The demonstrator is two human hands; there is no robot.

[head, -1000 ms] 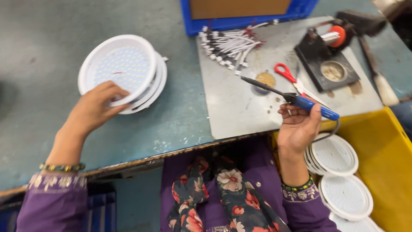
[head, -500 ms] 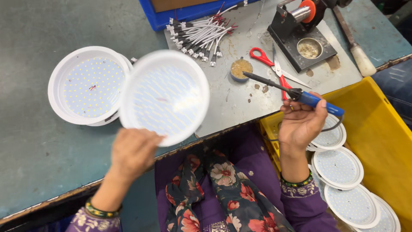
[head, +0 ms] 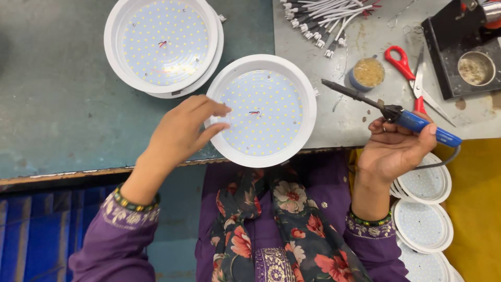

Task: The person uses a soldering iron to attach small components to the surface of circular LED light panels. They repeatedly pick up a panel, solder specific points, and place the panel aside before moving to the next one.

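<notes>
The left hand (head: 180,133) pinches the rim of a round white plastic LED panel (head: 263,110), dotted with tiny yellow diodes, now lowered from its raised tilt 0.5 s ago to the table edge (head: 62,172). The right hand (head: 394,149) is wrapped around 1 blue-handled soldering iron (head: 389,110). 2 stacked panels (head: 163,44) lie behind; 1 red-handled scissors (head: 415,81) sits nearby.

Left hand (head: 180,130) reaches forward, fingers pinched; right hand (head: 394,149) curls closed, wrist bent.

Bright, even overhead light, soft shadows, sharp focus, slight edge distortion.
</notes>
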